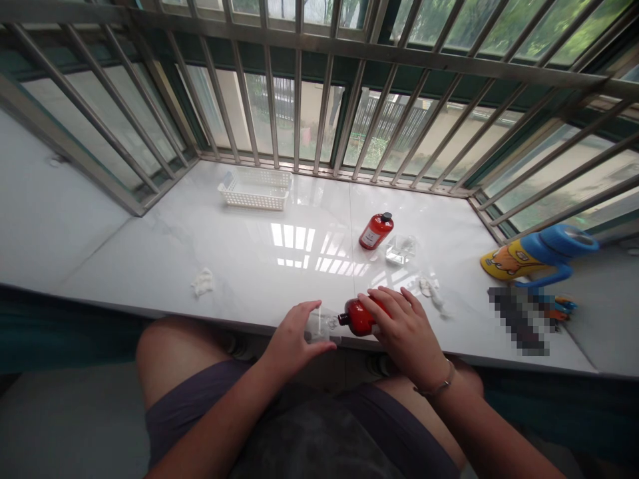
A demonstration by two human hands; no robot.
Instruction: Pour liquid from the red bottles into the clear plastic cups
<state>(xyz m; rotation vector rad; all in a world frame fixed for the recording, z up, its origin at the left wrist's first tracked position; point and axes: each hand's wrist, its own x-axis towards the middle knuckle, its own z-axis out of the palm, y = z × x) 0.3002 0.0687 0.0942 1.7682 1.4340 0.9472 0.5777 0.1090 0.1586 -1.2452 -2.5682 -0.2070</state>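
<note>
My right hand (405, 327) is wrapped round a red bottle (358, 317), tipped on its side with its open neck pointing left. My left hand (294, 336) grips a small clear cup (321, 325) right at the bottle's mouth. Both are at the front edge of the white marble sill (249, 253). A second red bottle (375, 230) with a black cap lies farther back, beside a clear glass cup (400, 249).
A white plastic basket (255, 188) sits at the back by the window bars. One crumpled tissue (202, 282) lies at the left and another tissue (432, 290) by my right hand. A blue and yellow toy-like object (539, 253) rests at the right.
</note>
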